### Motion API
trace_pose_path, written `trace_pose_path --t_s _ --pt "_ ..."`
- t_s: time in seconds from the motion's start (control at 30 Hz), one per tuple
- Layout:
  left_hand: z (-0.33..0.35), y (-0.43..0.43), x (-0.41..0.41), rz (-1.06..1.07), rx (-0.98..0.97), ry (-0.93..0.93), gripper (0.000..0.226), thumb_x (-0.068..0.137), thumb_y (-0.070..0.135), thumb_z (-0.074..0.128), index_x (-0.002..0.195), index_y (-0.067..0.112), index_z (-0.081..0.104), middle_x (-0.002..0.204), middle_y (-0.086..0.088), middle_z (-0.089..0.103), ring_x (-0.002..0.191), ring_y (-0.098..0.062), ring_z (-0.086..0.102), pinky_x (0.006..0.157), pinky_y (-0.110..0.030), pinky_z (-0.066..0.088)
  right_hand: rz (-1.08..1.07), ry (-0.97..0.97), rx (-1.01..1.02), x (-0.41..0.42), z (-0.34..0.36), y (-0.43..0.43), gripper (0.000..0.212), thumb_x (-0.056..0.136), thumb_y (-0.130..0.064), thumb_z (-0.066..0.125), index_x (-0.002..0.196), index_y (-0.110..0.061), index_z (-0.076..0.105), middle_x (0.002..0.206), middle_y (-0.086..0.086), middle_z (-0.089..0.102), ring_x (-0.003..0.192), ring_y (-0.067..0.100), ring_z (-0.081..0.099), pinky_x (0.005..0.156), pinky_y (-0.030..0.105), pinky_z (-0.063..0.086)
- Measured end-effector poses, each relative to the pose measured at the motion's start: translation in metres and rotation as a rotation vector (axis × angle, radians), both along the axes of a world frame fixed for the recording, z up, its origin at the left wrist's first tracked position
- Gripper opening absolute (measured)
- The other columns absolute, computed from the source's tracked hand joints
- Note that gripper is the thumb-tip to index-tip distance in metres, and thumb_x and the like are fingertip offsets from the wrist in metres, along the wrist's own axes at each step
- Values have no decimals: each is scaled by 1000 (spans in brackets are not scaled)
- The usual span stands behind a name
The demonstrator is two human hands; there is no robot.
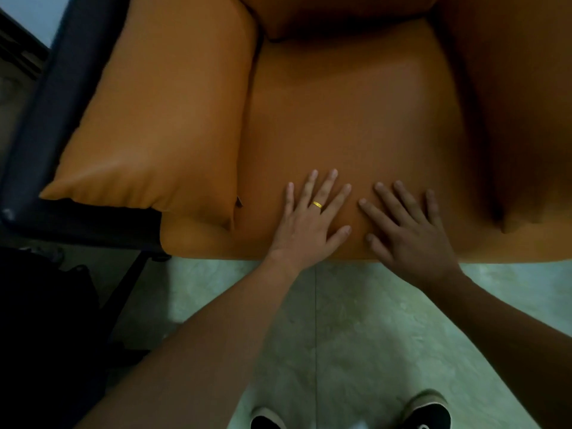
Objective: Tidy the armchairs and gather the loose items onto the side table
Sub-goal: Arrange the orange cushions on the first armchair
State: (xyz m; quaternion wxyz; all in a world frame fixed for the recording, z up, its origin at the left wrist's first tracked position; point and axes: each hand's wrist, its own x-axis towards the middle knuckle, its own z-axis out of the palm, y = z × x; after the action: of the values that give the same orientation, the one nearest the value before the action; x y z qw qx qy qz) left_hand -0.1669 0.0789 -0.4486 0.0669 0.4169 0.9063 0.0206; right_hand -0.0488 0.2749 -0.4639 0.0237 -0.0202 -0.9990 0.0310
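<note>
An orange leather armchair fills the upper part of the head view; its seat cushion (356,119) lies flat between a padded left armrest (167,119) and a right armrest (520,103). My left hand (312,221), wearing a gold ring, lies flat on the front of the seat with fingers spread. My right hand (408,230) rests flat beside it, fingers also apart. Neither hand holds anything. No loose items show on the seat.
A dark frame (62,113) runs along the chair's left side, with a black object (40,320) on the floor below it. Pale green tiled floor (356,335) lies in front of the chair. My black shoes (427,413) stand at the bottom edge.
</note>
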Motion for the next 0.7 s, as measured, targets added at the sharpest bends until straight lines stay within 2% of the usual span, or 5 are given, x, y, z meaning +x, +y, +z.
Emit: trace_pose_path --t_s 0.17,0.3,0.4,0.53,0.7 --pt "-10 2 -18 -64 25 114 82 88 71 40 158 33 19 167 -1 8 154 -33 2 119 -61 7 77 163 27 -4 -18 12 65 96 -55 45 154 -28 38 163 9 29 152 33 22 118 63 17" --pt "-34 2 -31 -115 181 206 81 83 69 46 153 30 36 163 -6 26 151 -35 17 118 -61 13 140 304 72 -11 -41 17 65 93 -57 46 151 -28 43 160 10 35 148 37 30 114 64 25" --pt "-47 1 -37 -137 265 240 77 84 67 42 150 28 40 159 -8 33 149 -36 24 117 -61 17 170 356 68 -17 -53 21 64 91 -58 45 149 -30 46 158 9 39 147 36 33 115 59 21" --pt "-45 2 -34 -152 284 254 76 84 65 42 149 26 43 158 -8 35 148 -36 26 116 -62 19 189 375 53 -15 -53 21 66 91 -58 46 151 -31 42 157 9 40 147 36 32 115 59 21" --pt "-32 2 -29 -128 176 214 78 84 65 43 152 28 37 162 -7 28 150 -35 21 118 -60 14 148 315 6 -10 -39 17 64 94 -57 47 152 -32 41 159 7 36 148 35 31 116 61 23"
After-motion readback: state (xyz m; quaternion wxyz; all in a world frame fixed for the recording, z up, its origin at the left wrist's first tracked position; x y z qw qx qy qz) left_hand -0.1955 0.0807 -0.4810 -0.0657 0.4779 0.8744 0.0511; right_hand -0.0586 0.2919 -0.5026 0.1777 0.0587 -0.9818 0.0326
